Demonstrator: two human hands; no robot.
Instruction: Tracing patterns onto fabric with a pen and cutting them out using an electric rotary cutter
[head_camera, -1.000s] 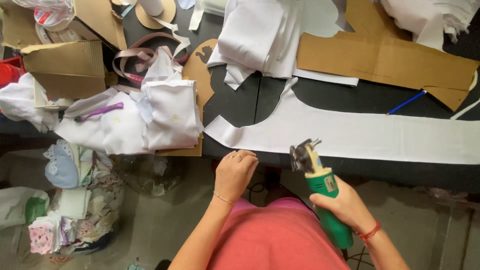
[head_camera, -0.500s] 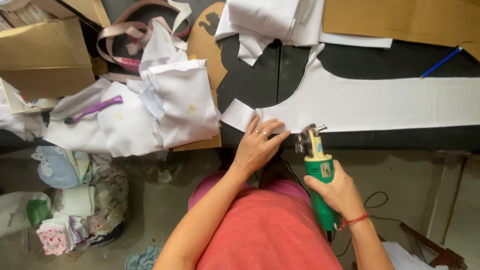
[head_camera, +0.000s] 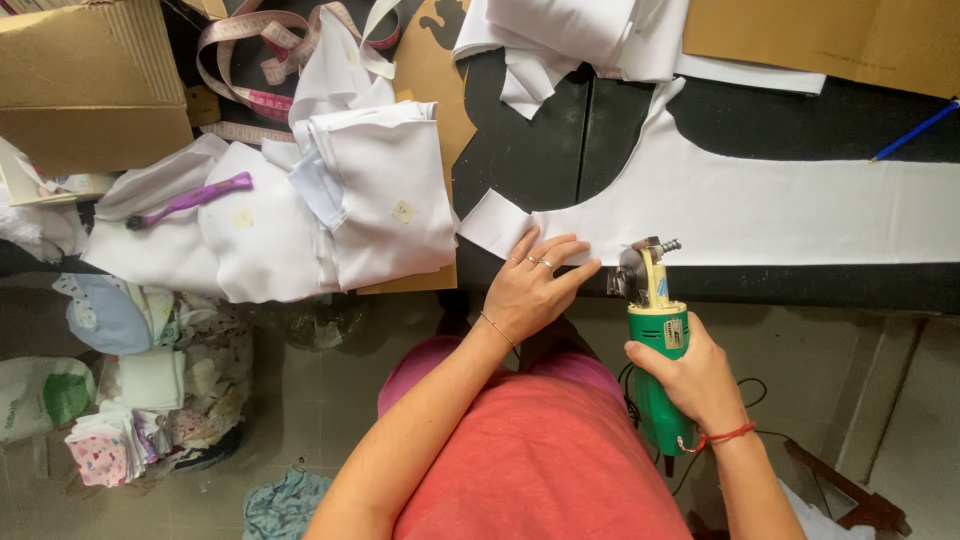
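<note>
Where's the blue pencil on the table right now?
In the head view the blue pencil lies at the far right of the dark table, just beyond the long white fabric strip and below the brown cardboard sheet.

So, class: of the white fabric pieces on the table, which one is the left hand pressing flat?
The long white strip along the table's front edge; the left hand rests on its curved end, unlike the folded piles.

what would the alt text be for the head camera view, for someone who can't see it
Seen from above, a person's left hand presses flat on a long white fabric strip at the edge of a black table, while the right hand holds a green handheld rotary cutter at the fabric's near edge. Folded white cloth lies to the left.
</note>
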